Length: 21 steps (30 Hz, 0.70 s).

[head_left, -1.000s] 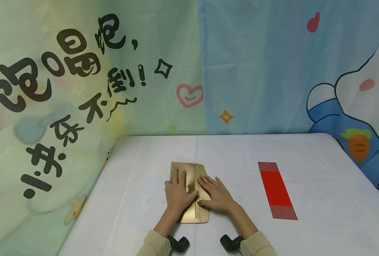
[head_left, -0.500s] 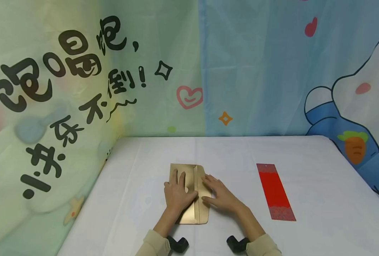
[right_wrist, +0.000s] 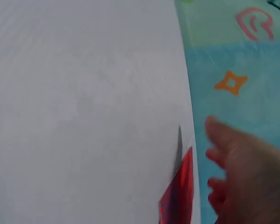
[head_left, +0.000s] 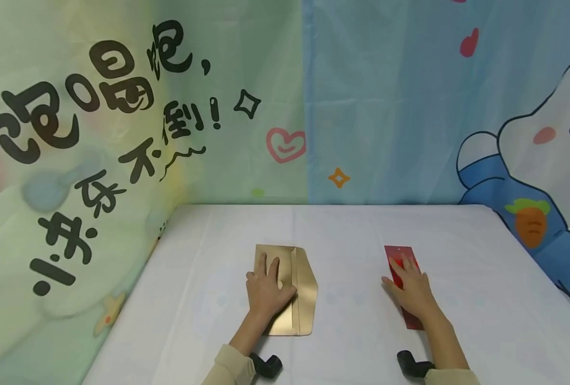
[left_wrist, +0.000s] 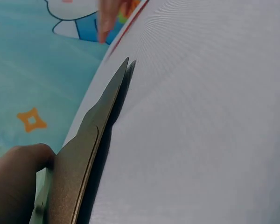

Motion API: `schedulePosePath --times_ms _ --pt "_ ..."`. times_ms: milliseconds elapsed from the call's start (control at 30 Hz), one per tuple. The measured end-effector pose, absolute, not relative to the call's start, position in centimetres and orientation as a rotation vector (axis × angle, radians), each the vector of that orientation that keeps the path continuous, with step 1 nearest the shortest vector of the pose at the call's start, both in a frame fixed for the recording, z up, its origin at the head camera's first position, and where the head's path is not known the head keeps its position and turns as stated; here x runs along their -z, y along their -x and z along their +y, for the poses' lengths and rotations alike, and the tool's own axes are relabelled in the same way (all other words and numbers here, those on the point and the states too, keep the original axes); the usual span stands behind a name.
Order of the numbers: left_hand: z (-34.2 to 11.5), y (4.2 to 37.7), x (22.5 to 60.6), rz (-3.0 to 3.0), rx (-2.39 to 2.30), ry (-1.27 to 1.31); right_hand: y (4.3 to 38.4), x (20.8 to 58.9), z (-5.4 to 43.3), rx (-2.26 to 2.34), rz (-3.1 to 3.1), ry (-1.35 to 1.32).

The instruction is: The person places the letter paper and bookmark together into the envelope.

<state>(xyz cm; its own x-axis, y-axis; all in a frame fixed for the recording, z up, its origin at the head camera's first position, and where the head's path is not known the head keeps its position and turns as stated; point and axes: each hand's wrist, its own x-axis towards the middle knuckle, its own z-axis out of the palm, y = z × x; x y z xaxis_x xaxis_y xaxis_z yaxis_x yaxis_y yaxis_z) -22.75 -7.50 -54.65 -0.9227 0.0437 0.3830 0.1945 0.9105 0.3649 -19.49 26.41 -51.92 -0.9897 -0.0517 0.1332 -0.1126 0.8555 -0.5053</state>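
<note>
A gold paper envelope (head_left: 306, 294) lies on the white table in the head view, its flap spread out to the right. My left hand (head_left: 268, 291) rests on the envelope's left part with fingers spread and straight. Over a flat red strip (head_left: 411, 322) with patterned ends, my right hand (head_left: 414, 293) reaches with its fingers extended, covering much of the strip. In the right wrist view the strip (right_wrist: 179, 198) sits beside the blurred hand (right_wrist: 254, 179), with the fingers apart from it. The left wrist view shows the envelope (left_wrist: 77, 179) edge-on beside the thumb.
The white-covered table (head_left: 347, 331) ends at a printed curtain (head_left: 386, 107) behind, and another printed curtain (head_left: 49, 256) borders the left side. A black wrist mount (head_left: 267, 367) sits at the left wrist, another (head_left: 414, 366) at the right.
My right hand has left the envelope's flap and moved right, to over the red strip. My left hand has stayed on the envelope.
</note>
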Motion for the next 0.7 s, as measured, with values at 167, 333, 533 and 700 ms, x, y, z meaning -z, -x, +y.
schedulePosePath --times_ms 167,333,533,700 --pt "-7.5 22.7 54.9 -2.682 0.575 0.186 18.7 54.2 28.5 -0.65 -2.952 0.001" --pt "-7.6 22.6 55.0 -2.693 0.564 0.193 18.5 55.5 28.9 -0.604 -2.885 0.033" --pt "-7.6 22.6 55.0 -2.699 0.56 0.191 18.6 56.0 29.0 -0.583 -2.816 0.042" --pt "-7.6 22.6 55.1 -2.695 0.557 0.19 18.7 56.0 28.8 -0.6 -2.781 0.056"
